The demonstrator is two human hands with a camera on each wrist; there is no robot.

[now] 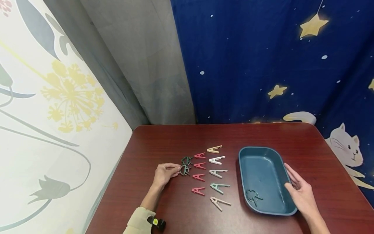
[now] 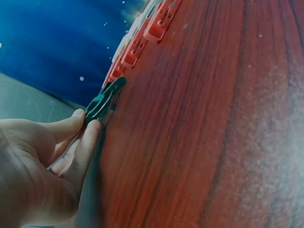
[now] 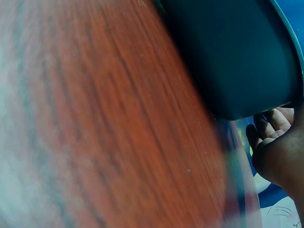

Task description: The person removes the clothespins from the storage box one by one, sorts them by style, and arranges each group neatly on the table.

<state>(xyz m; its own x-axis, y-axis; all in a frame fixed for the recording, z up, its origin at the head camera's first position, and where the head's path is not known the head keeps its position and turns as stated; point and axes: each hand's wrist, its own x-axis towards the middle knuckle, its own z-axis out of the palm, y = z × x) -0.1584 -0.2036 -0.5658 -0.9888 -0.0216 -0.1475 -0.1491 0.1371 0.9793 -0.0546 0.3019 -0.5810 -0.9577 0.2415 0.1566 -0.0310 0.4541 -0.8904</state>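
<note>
My left hand pinches a dark green round-bodied clip between thumb and fingertips, low over the table. The left wrist view shows the same green clip at the fingertips. Just behind it lies another green clip. My right hand grips the right side of a blue plastic basin, thumb at the rim and fingers along the outer wall. Inside the basin, near its front left corner, is a green clip. The right wrist view shows the curled fingers partly hidden by the basin wall.
A column of several red clothespins lies right of the left hand. Beside it runs a column of pale ones, including a yellow clothespin and a mint clothespin. The dark red table ends at a curtain.
</note>
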